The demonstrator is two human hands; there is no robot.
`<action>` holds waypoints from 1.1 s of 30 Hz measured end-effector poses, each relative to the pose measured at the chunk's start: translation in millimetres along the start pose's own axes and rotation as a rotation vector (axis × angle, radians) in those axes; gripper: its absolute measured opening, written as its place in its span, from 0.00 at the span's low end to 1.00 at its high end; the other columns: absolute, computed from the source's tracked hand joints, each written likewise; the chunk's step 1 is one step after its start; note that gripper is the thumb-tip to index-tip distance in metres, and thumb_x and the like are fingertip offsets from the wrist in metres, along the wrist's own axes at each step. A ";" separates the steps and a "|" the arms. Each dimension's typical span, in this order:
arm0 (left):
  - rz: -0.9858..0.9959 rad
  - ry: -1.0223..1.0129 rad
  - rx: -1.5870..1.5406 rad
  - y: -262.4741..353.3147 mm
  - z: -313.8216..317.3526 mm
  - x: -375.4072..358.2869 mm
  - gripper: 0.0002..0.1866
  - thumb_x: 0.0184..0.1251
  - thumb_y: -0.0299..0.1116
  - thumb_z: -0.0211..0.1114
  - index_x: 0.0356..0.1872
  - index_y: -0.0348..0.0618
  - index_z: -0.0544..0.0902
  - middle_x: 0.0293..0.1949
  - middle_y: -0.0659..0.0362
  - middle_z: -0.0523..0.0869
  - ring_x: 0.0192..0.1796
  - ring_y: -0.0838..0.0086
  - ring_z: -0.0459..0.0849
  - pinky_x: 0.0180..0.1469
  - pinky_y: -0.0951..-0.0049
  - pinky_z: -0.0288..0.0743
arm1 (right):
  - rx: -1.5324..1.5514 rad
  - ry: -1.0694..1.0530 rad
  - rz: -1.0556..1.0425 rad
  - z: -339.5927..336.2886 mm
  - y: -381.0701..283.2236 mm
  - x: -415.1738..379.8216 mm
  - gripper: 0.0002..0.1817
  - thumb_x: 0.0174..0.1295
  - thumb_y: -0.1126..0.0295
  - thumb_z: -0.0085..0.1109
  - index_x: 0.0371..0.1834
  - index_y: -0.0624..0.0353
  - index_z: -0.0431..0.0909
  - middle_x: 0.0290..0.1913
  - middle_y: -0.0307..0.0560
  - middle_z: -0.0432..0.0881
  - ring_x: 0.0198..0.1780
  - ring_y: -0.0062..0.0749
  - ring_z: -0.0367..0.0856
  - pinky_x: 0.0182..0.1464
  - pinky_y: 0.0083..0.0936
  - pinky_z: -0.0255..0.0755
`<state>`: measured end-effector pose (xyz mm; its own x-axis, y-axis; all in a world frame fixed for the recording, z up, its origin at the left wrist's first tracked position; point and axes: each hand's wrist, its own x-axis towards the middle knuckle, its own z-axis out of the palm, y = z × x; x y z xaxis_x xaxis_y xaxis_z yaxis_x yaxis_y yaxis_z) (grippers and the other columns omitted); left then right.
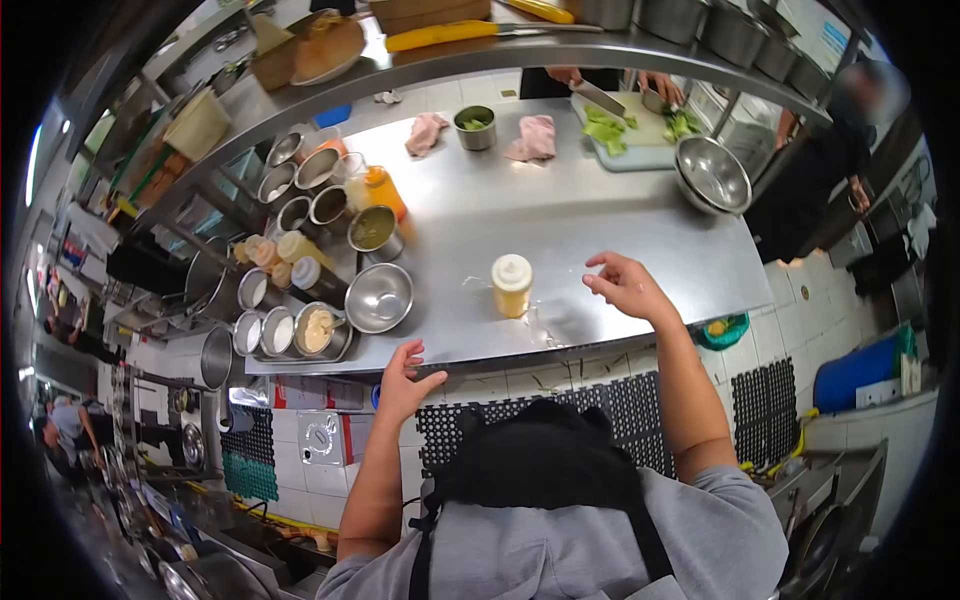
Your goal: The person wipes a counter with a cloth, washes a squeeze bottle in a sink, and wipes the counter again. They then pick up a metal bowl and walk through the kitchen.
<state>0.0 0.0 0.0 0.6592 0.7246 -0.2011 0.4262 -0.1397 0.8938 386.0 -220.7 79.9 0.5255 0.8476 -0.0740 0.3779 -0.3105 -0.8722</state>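
Observation:
A squeeze bottle (512, 287) with a white cap and pale yellow contents stands upright on the steel table (600, 220). To its right, my right hand (627, 285) hovers over the tabletop, fingers apart and slightly curled, touching nothing. My left hand (408, 382) is at the table's front edge, fingers spread, with nothing in it. The nearest thing to it is a steel mixing bowl (379, 298) just beyond. Small wet-looking marks show on the steel beside the bottle.
Several steel pots, sauce bottles and an orange bottle (384, 192) crowd the left side. Two pink cloths (427, 134) flank a small pot (475, 128) at the back. Across the table, another person's hands hold a knife (598, 97) over greens on a cutting board (640, 155). Stacked bowls (712, 175) stand right. A shelf (430, 75) crosses overhead.

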 end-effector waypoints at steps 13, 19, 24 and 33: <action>0.243 -0.113 0.293 112.2 77.2 76.0 0.43 0.50 0.33 0.84 0.69 0.44 0.73 0.60 0.56 0.83 0.58 0.70 0.80 0.59 0.66 0.74 | 0.407 0.362 0.415 -8.1 181.3 -166.8 0.17 0.69 0.62 0.67 0.52 0.65 0.81 0.29 0.41 0.85 0.25 0.17 0.76 0.27 0.19 0.70; 0.219 -0.147 0.299 98.1 97.6 86.0 0.45 0.50 0.37 0.84 0.71 0.45 0.71 0.60 0.53 0.84 0.58 0.67 0.82 0.58 0.64 0.75 | 0.258 0.368 0.362 -9.9 203.8 -181.5 0.18 0.71 0.63 0.65 0.55 0.65 0.80 0.32 0.44 0.86 0.28 0.19 0.79 0.30 0.19 0.73; 0.139 -0.133 0.268 75.3 96.0 73.6 0.42 0.51 0.37 0.84 0.68 0.43 0.74 0.55 0.53 0.85 0.55 0.68 0.82 0.56 0.65 0.76 | 0.149 0.324 0.430 -14.7 185.3 -186.7 0.22 0.66 0.56 0.69 0.54 0.63 0.82 0.31 0.48 0.86 0.32 0.31 0.84 0.38 0.30 0.78; -0.001 -0.841 0.110 49.6 151.5 74.2 0.25 0.61 0.23 0.77 0.58 0.37 0.79 0.40 0.62 0.84 0.42 0.80 0.81 0.49 0.78 0.78 | 0.022 0.524 0.487 51.8 157.4 -276.0 0.23 0.67 0.47 0.64 0.52 0.56 0.82 0.40 0.56 0.88 0.46 0.51 0.88 0.48 0.44 0.79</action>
<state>163.9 -55.4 -31.3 0.8815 -0.0124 -0.4720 0.4563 -0.2352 0.8582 260.9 -481.2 -62.0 0.9296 0.2950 -0.2207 -0.0056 -0.5876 -0.8091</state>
